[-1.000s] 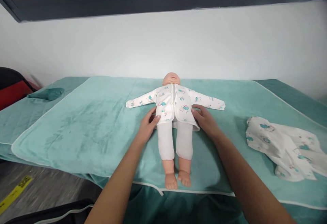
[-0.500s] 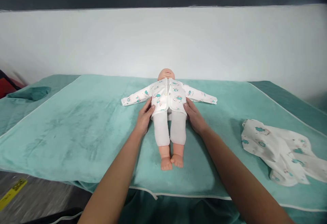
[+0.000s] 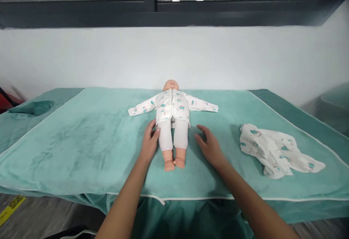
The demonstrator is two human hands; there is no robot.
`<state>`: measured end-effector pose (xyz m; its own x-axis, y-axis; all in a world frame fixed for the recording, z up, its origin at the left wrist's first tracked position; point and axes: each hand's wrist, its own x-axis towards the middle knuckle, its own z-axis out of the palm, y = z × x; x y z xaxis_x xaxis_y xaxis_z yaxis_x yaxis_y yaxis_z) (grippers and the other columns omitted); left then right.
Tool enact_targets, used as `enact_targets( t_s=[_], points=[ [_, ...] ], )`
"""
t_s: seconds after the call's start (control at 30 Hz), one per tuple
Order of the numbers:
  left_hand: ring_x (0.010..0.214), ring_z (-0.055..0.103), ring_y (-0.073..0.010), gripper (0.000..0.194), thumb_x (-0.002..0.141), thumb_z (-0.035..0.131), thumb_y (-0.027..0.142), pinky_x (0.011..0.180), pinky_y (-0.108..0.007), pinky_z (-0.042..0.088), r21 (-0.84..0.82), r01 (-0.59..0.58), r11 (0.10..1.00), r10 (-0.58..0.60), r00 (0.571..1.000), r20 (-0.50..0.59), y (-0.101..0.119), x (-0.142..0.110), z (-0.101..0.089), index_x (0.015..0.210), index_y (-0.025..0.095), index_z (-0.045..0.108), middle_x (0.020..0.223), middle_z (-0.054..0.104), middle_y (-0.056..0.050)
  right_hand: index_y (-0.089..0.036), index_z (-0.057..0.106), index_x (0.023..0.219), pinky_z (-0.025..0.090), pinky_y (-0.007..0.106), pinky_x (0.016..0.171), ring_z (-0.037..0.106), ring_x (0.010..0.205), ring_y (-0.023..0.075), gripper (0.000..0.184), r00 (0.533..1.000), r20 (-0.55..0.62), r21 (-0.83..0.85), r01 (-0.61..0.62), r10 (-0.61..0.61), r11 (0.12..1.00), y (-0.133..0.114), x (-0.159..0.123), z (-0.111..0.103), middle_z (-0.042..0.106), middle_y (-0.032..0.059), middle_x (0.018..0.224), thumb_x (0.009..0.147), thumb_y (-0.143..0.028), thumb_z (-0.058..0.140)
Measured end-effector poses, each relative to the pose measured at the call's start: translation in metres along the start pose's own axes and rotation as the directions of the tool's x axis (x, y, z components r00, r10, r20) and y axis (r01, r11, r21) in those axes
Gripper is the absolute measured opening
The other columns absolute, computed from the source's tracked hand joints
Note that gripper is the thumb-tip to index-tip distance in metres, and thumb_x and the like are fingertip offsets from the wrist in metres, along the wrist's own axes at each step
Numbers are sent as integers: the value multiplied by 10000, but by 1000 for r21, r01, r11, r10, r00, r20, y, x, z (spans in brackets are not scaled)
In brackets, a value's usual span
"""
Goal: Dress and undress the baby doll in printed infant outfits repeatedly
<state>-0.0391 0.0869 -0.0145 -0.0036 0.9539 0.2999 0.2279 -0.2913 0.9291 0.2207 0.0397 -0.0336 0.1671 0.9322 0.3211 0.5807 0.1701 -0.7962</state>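
A baby doll (image 3: pixel 165 137) lies on its back with its head towards the wall and its legs towards me. It wears a white jacket (image 3: pixel 180 110) with a teal animal print, sleeves spread wide and front edges meeting at the middle. Its legs are white down to bare lower shins and feet. My left hand (image 3: pixel 149 142) is open beside the doll's hip, thumb at the leg; whether it touches is hard to tell. Apart from the doll on the other side, my right hand (image 3: pixel 211 148) hovers open with fingers spread, holding nothing.
White printed baby trousers (image 3: pixel 272 148) lie crumpled at the right. Everything rests on a teal plush cover (image 3: pixel 89 152) with white piping. Behind it rise a white wall (image 3: pixel 109 57) and a dark window frame (image 3: pixel 81 13). Something red (image 3: pixel 7 102) shows at the far left edge.
My right hand has left the doll's side and moved away to the right. My left hand has slid down from the jacket towards the leg. The view has tilted up, showing the window.
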Motion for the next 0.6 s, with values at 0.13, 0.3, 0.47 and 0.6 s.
enact_targets(
  t_s=[0.13,0.3,0.47,0.6],
  points=[
    [1419,391,-252,434,956,512,424,1166,-452,353,166,-130,978,112,988,110,9,-47,-12,1361,271,541,1531,409,-97,-213,486,1377,349,577,1110,459,1338,335,493,974,-55,-399,178,-218,900,22,-53,-58,540,159,1412,906,-349,544],
    [1454,323,-290,492,918,592,429,1172,-509,321,333,-421,844,311,889,336,26,-87,-3,1382,288,514,1536,416,-109,-211,473,1401,267,659,1091,373,1386,446,529,945,-258,-763,-69,-204,643,49,-83,-131,471,207,1475,902,-377,528],
    [1424,367,-297,491,928,591,317,1184,-579,236,524,-562,640,351,820,451,39,-92,13,1402,248,486,1392,590,-99,-193,557,1332,470,572,794,608,1076,454,531,940,-325,-707,-312,100,634,74,-78,-173,629,240,1242,899,-473,429],
    [1362,455,-301,428,943,563,330,1175,-636,195,565,-593,574,367,803,470,54,-92,26,1357,235,514,1319,643,-112,-205,643,1180,493,505,721,658,874,375,477,931,-317,-452,-316,182,834,69,-66,-165,708,155,1007,861,-520,478]
  ],
)
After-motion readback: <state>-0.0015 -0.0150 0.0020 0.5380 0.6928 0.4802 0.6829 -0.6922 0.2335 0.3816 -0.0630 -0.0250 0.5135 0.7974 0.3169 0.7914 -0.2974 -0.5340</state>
